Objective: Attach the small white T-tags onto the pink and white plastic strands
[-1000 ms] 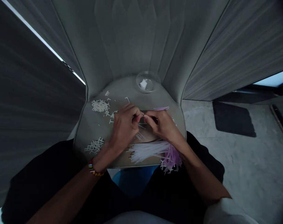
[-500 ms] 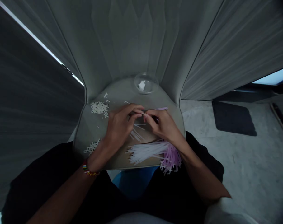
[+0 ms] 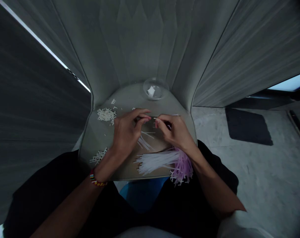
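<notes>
Over the middle of the chair seat, my left hand (image 3: 127, 130) has thumb and index finger pinched together; what is between them is too small to make out. Facing it across a small gap, my right hand (image 3: 174, 129) pinches a thin strip (image 3: 155, 118) whose pale tip pokes out toward the left. Below the hands lie several loose white strips (image 3: 145, 142). Near the front edge is a large bundle of white strips (image 3: 154, 162), with purple strips (image 3: 182, 167) at its right end. A pile of small pale pieces (image 3: 106, 114) sits left of my left hand.
The grey padded chair seat (image 3: 125, 94) holds everything. A clear round bowl (image 3: 160, 92) with a white scrap (image 3: 151, 91) stands at the back. Another pile of short pieces (image 3: 98, 156) lies by my left wrist. A dark mat (image 3: 249, 126) is on the floor at right.
My hands have drawn slightly apart, opening a small gap between the fingertips. The pale strip tip now shows at my right fingers. The piles look the same.
</notes>
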### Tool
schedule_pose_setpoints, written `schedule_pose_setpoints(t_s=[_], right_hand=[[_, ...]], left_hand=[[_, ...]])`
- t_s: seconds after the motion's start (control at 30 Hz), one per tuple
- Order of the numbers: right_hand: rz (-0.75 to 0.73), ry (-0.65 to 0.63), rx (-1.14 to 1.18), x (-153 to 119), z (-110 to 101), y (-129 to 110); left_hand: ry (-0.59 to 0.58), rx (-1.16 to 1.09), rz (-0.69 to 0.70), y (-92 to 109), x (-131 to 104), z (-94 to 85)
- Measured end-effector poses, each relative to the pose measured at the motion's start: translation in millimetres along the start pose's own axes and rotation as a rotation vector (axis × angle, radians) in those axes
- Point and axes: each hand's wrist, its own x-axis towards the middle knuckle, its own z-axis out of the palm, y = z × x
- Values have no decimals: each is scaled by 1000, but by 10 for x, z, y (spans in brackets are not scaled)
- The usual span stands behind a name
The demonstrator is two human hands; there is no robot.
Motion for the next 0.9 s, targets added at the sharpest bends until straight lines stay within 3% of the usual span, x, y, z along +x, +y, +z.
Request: schedule_pose_setpoints(t_s=[0.17, 0.37, 0.6, 0.9], right_hand=[[18, 14, -11, 9, -3, 14], [12, 34, 0, 15, 2, 13], [10, 36, -9, 14, -2, 16], [13, 38, 12, 13, -13, 12]], left_hand=[[3, -18, -36, -30, 17, 2], [-77, -281, -153, -123, 13, 64], [-61, -172, -104, -79, 16, 37], [-40, -269, -180, -132, 38, 94]])
